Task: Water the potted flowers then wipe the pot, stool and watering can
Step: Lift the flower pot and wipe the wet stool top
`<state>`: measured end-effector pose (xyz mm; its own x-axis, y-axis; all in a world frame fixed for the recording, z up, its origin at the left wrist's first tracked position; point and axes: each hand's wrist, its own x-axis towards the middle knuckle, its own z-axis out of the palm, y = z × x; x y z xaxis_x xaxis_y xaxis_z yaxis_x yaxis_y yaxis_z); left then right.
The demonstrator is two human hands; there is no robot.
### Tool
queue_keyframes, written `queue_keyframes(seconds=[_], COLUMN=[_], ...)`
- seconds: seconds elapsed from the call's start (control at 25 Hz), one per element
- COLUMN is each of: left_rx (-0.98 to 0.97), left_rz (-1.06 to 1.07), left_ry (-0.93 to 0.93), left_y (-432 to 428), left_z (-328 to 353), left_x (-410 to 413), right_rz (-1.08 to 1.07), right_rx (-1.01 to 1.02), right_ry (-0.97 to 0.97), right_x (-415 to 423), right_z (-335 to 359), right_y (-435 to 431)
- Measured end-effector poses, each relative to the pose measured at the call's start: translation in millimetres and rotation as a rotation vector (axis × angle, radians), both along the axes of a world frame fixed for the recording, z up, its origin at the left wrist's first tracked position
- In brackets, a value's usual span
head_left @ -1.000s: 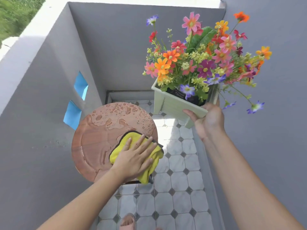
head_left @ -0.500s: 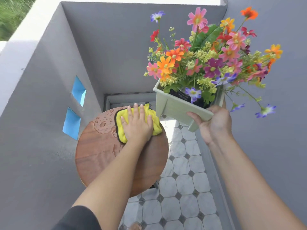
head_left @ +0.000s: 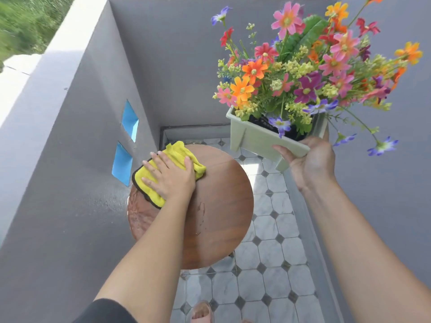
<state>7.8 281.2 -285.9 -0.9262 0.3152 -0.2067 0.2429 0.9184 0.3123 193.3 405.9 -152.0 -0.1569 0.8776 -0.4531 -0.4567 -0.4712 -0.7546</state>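
On the round stool (head_left: 217, 206), we press our flat left hand (head_left: 171, 178) on the cloth (head_left: 179, 155), sweeping toward wet streaks beneath the wrist; our right hand (head_left: 310, 164) clasps the pot (head_left: 254, 141).

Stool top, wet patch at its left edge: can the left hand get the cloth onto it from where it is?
Probably yes. The left hand presses the yellow cloth flat on the stool, right beside the wet patch. Nothing lies between; the right hand holds the pot clear.
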Motion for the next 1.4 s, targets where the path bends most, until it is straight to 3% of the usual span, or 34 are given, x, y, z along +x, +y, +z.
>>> queue_keyframes(seconds=[0.6, 0.92, 1.04, 1.16, 1.32, 1.4], left_rx=[-0.011, 0.019, -0.057, -0.129, 0.009, 0.107], left_rz=[0.102, -0.276, -0.394, -0.538, -0.785, -0.801], left_ry=[-0.055, -0.007, -0.016, 0.093, 0.132, -0.026], left_y=[-103, -95, -89, -90, -92, -88], left_z=[4, 10, 9, 7, 6, 35], left_x=[115, 195, 201, 199, 195, 183], right_rz=[0.054, 0.054, 0.054, 0.043, 0.039, 0.024], right_rx=[-0.016, -0.021, -0.022, -0.029, -0.027, -0.021], right_ry=[-0.024, -0.029, -0.028, -0.019, -0.017, -0.007], right_x=[12, 23, 26, 27, 27, 29], right_z=[20, 26, 27, 32, 32, 31], right_y=[-21, -25, -23, -22, -20, -16])
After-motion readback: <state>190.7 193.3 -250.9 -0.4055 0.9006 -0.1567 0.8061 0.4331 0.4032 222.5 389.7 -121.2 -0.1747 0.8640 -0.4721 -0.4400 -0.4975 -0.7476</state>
